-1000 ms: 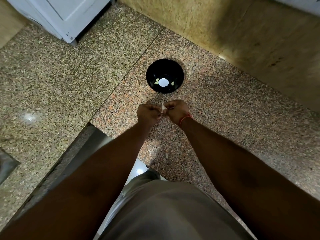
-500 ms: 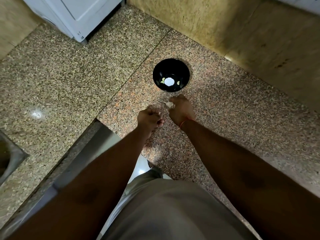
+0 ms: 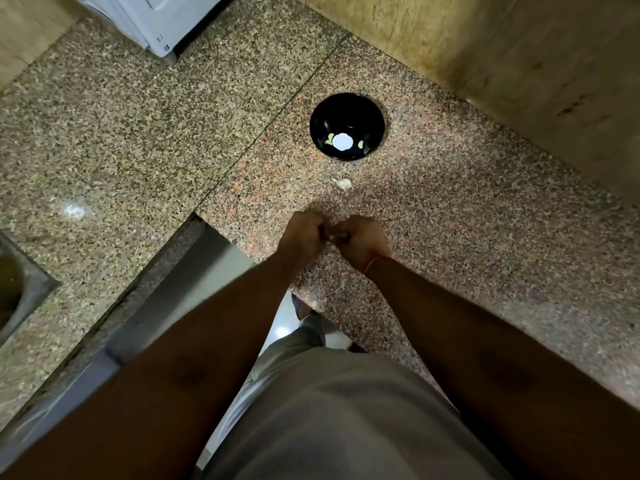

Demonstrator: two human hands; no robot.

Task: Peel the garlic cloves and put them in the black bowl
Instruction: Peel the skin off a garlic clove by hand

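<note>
The black bowl stands on the granite counter and holds a few peeled pale cloves around a bright glare spot. A garlic chunk still in its skin lies on the counter just in front of the bowl. Nearer to me, my left hand and my right hand meet knuckle to knuckle above the counter's front edge. Their fingertips pinch a small garlic clove, of which only a pale sliver shows.
A white appliance stands at the back left. A steel sink is set into the counter at the far left. A tiled wall closes the back right. The counter's front edge steps inward by my legs, with floor below.
My right hand set the garlic chunk down in front of the bowl, then drew back. Both hands have come together again nearer to me on a small clove.
</note>
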